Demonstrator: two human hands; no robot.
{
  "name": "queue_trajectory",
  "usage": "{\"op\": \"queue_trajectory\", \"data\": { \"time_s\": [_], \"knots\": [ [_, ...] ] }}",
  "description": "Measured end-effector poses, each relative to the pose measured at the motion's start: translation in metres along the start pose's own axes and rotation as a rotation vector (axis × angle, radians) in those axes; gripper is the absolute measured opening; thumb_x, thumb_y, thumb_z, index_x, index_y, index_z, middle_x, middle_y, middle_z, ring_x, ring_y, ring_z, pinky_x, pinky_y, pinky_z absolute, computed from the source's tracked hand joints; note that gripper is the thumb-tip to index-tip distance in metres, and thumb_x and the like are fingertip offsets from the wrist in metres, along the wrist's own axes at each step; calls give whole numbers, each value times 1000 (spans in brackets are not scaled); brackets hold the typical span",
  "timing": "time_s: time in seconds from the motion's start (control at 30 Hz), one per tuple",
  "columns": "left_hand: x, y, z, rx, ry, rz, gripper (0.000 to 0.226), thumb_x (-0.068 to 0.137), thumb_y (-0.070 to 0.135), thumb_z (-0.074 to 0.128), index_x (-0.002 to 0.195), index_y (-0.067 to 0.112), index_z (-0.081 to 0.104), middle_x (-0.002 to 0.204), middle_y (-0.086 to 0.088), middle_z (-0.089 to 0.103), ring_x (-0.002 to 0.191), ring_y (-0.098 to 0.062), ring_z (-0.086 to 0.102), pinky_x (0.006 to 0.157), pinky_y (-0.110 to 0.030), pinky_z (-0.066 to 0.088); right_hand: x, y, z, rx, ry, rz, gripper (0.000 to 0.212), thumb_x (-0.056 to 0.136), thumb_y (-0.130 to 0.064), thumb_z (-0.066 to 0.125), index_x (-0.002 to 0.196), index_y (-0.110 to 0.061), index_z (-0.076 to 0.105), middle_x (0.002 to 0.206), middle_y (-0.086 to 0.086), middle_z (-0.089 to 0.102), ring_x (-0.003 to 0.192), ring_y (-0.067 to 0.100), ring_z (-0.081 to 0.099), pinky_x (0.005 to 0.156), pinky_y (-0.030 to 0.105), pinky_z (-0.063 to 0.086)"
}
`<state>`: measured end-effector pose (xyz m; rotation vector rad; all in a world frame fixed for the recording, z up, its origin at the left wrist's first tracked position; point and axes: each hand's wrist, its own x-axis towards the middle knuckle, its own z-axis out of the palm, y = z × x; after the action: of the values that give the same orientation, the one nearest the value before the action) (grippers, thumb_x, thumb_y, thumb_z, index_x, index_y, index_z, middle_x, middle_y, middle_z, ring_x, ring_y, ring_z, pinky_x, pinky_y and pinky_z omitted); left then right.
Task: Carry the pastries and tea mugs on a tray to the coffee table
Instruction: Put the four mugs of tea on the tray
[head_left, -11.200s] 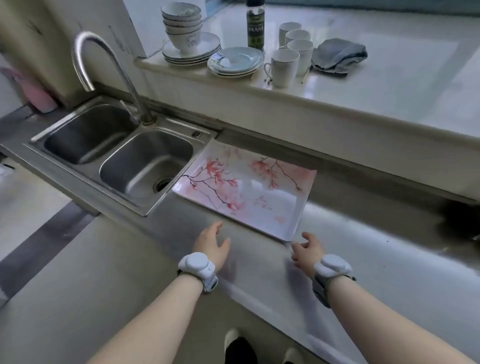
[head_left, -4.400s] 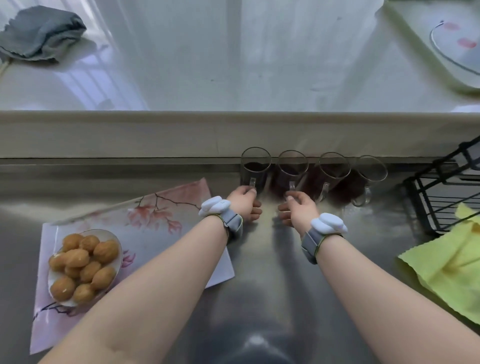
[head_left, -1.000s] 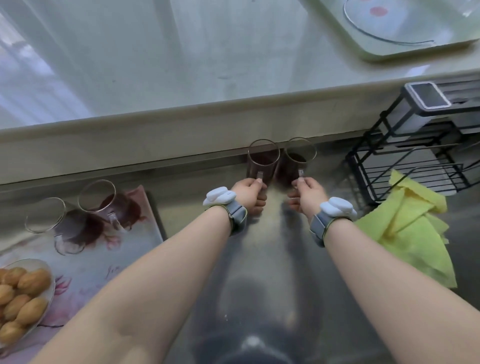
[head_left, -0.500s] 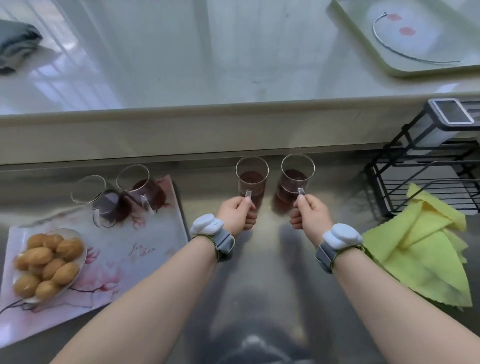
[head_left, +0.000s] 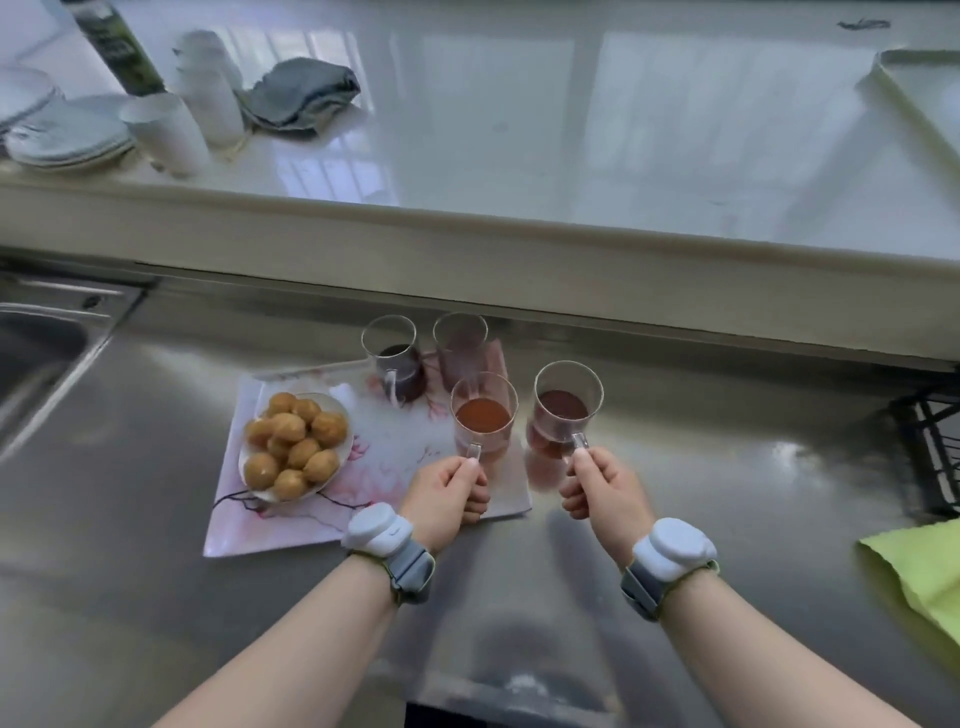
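A pink floral tray (head_left: 291, 525) lies on the steel counter. On its left sits a plate of golden pastries (head_left: 293, 448). Two glass tea mugs (head_left: 393, 358) (head_left: 460, 348) stand at the tray's far right corner. My left hand (head_left: 447, 493) grips the handle of a third glass tea mug (head_left: 483, 415) over the tray's right side. My right hand (head_left: 597, 486) holds a fourth tea mug (head_left: 566, 408) by its handle, just right of the tray's edge and above the counter.
A sink (head_left: 36, 353) is at the left. The raised ledge behind carries plates (head_left: 62, 135), white cups (head_left: 171, 130), a bottle (head_left: 117, 47) and a grey cloth (head_left: 304, 96). A black wire rack (head_left: 935, 452) and a yellow cloth (head_left: 924, 577) are at the right.
Both hands have carried their tea mugs left from the counter's back wall towards the tray. The left mug is now over the tray.
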<state>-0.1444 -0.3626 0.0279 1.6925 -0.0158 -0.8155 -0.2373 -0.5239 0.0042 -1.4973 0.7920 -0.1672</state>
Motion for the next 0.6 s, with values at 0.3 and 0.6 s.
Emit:
{"op": "queue_trajectory", "data": {
  "time_s": [0.3,0.6],
  "knots": [
    [-8,-37,-77,3,74,-50,31,97,18,40,69,12,53,64,-12,55,57,-21,49,53,-25,44,-13,11,76,-14,-123,52,29,94,-25,45,68,-15,53,57,4,54,47,15,48,47,23,42],
    [-7,-49,-94,-9,81,-82,30,97,19,41,71,13,56,65,-7,61,58,-17,57,57,-23,50,-17,24,99,-64,-98,112,30,94,-26,45,68,-13,51,60,8,53,50,18,49,49,26,42]
  ]
}}
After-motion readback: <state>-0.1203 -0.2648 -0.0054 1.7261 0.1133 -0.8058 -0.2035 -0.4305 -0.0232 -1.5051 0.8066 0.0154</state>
